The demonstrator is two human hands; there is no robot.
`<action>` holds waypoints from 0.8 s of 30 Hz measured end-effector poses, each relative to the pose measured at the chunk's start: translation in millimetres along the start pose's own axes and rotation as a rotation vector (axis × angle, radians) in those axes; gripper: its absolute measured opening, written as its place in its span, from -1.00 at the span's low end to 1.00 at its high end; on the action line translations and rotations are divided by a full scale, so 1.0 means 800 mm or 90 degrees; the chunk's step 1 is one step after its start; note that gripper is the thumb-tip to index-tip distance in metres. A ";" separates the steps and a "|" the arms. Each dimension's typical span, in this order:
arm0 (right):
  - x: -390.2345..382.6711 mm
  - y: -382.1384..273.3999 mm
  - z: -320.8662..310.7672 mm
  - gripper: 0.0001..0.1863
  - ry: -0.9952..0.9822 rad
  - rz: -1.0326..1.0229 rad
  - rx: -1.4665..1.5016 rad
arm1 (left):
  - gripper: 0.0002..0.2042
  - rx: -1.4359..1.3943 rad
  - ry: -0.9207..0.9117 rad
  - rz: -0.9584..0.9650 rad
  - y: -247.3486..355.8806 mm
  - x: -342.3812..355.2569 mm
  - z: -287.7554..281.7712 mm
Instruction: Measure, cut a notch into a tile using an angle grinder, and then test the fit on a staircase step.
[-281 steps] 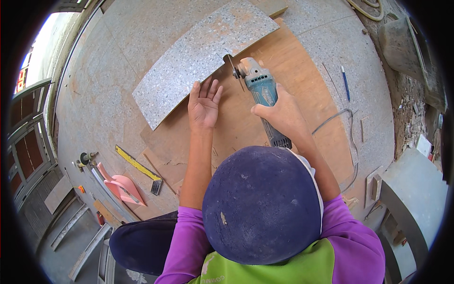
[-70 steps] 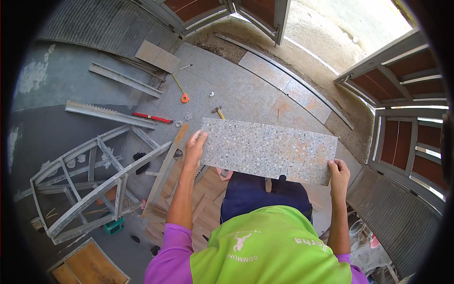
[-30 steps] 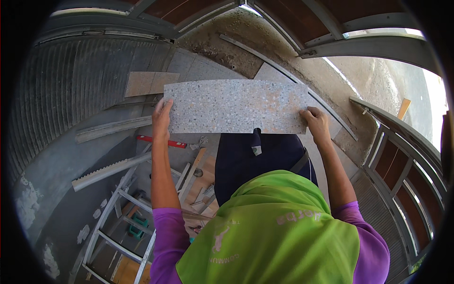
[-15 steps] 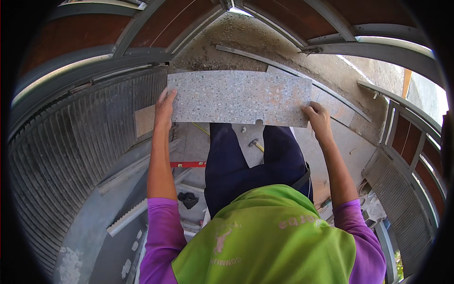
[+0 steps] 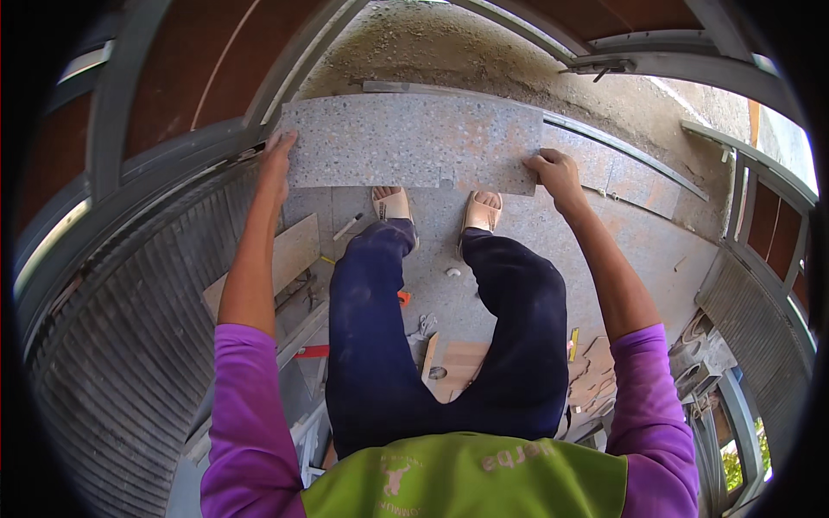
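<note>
A speckled grey tile [image 5: 406, 138] is held out over the floor [image 5: 622, 268], its long sides running left to right. Its left end is gripped by the left hand [image 5: 278, 160]: the thumb is laid over the upper face, and the other fingers are mostly hidden behind the tile. The right end is pinched between the thumb and curled fingers of the right hand [image 5: 555, 174]. Whether the far edge is supported by anything cannot be told. A small notch [image 5: 446, 183] is cut into the near edge, and the face is stained orange toward the right. Just below that edge, two sandals [image 5: 395, 207] are seen, planted apart.

Beyond the tile, a metal strip [image 5: 635, 154] is partly covered by it, and bare dirt [image 5: 380, 47] is seen farther off. Between the legs [image 5: 371, 337], a white fitting [image 5: 452, 272] and an orange tape measure [image 5: 403, 299] are seen. At the left, a thin stick [image 5: 347, 227] is seen near one sandal, a red level [image 5: 313, 351] is partly hidden by a leg, and a tan slab [image 5: 294, 250] is partly covered by the left forearm [image 5: 249, 281].
</note>
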State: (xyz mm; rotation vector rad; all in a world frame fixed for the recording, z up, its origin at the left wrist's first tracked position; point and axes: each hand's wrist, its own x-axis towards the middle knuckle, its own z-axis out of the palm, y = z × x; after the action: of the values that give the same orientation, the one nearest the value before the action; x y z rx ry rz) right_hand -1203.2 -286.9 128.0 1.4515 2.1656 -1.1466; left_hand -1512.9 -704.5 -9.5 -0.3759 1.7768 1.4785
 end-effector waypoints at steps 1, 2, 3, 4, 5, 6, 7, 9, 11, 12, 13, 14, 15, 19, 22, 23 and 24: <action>0.028 0.010 0.026 -0.67 -0.012 0.012 0.004 | -0.29 -0.018 -0.014 0.018 -0.041 0.046 -0.020; 0.053 0.026 0.047 -0.68 -0.036 0.013 0.018 | -0.25 -0.037 -0.037 0.029 -0.089 0.080 -0.024; 0.088 0.049 0.058 -0.68 -0.043 0.016 0.024 | -0.25 -0.039 -0.057 0.010 -0.112 0.111 0.008; 0.118 0.078 0.070 -0.69 -0.033 0.022 0.027 | -0.29 -0.056 -0.065 0.012 -0.134 0.145 0.041; 0.152 0.109 0.075 -0.69 -0.026 0.021 0.028 | -0.34 -0.076 -0.064 0.017 -0.158 0.174 0.071; 0.178 0.123 0.088 -0.70 -0.051 0.047 0.008 | -0.34 -0.070 -0.064 0.002 -0.188 0.201 0.072; 0.203 0.135 0.101 -0.77 -0.094 0.084 0.015 | -0.40 -0.069 -0.079 -0.008 -0.213 0.230 0.072; 0.233 0.163 0.130 -0.73 -0.117 0.081 0.002 | -0.46 -0.068 -0.096 -0.028 -0.264 0.271 0.085; 0.253 0.186 0.151 -0.70 -0.128 0.082 0.019 | -0.56 -0.035 -0.037 -0.010 -0.301 0.298 0.102; 0.265 0.198 0.154 -0.67 -0.128 0.084 0.010 | -0.56 -0.034 -0.045 -0.019 -0.312 0.306 0.112; 0.271 0.210 0.161 -0.68 -0.124 0.081 0.017 | -0.56 -0.043 -0.058 -0.039 -0.320 0.314 0.118; 0.271 0.218 0.168 -0.69 -0.118 0.069 0.027 | -0.56 -0.051 -0.066 -0.057 -0.332 0.318 0.116; 0.270 0.223 0.177 -0.70 -0.111 0.055 0.037 | -0.56 -0.050 -0.066 -0.058 -0.340 0.324 0.115; 0.276 0.259 0.193 -0.71 -0.102 0.042 -0.050 | -0.60 -0.055 -0.097 -0.012 -0.350 0.342 0.122; 0.277 0.262 0.202 -0.72 -0.083 0.027 -0.014 | -0.61 -0.053 -0.112 -0.007 -0.360 0.344 0.115; 0.274 0.260 0.205 -0.72 -0.083 0.025 -0.012 | -0.61 -0.035 -0.117 0.000 -0.364 0.342 0.111; 0.269 0.259 0.208 -0.73 -0.088 0.026 -0.021 | -0.61 -0.034 -0.116 0.001 -0.370 0.340 0.107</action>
State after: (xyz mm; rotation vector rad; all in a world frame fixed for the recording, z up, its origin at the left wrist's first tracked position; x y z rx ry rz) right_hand -1149.2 -236.9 -205.9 1.3544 2.0424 -1.1568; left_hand -1463.7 -641.1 -412.5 -0.2580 1.5971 1.5126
